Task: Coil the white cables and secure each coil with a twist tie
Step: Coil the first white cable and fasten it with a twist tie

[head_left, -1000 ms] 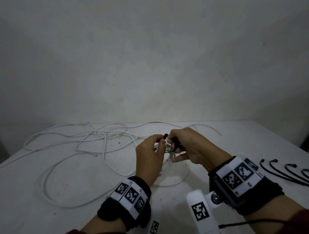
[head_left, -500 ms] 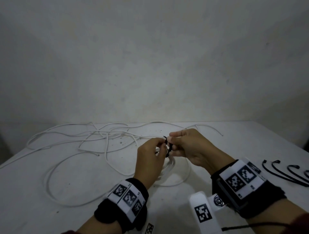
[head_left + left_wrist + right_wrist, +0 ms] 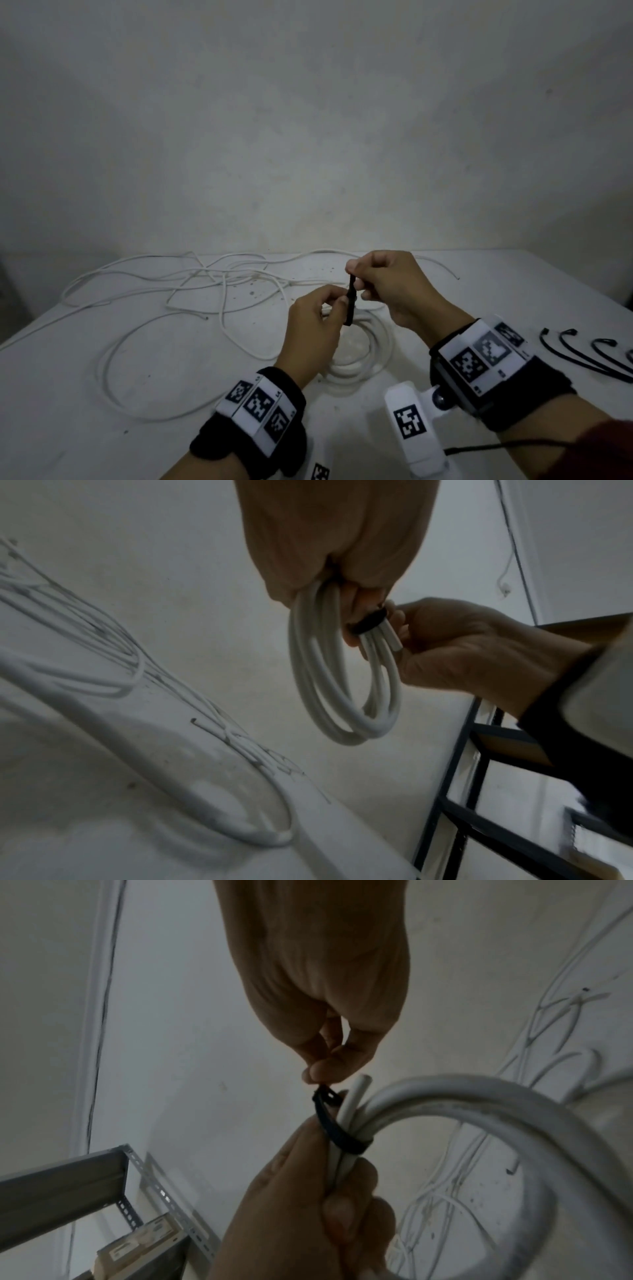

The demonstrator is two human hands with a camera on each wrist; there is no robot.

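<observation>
A: Where is the coil (image 3: pixel 364 346)?
B: Lifted off the worktop (image 3: pixel 102 411), between the two hands. The left hand (image 3: pixel 313 329) has its fingers curled round the gathered white strands, gripping the bundle near its top, so the loops hang below the fist, as the left wrist view shows.
A: And the tie (image 3: pixel 350 301)?
B: Black, wrapped once round the strands just above the left hand's grip. The right hand (image 3: pixel 387 284) pinches the tie's free end between thumb and forefinger (its other fingers are folded in), with the tie standing nearly upright in the head view.
A: Is the tie fastened?
B: That cannot be told; the right wrist view shows the band round the strands and a cut cable end sticking out beside it, nothing more.
A: What else lies on the worktop?
B: A loose cable (image 3: pixel 164 301) sprawls in wide loops across the left and far side, well apart from the hands. Several spare ties (image 3: pixel 589 356), black and curved, lie in a row at the right edge. A metal rack (image 3: pixel 486 750) shows in the wrist views.
</observation>
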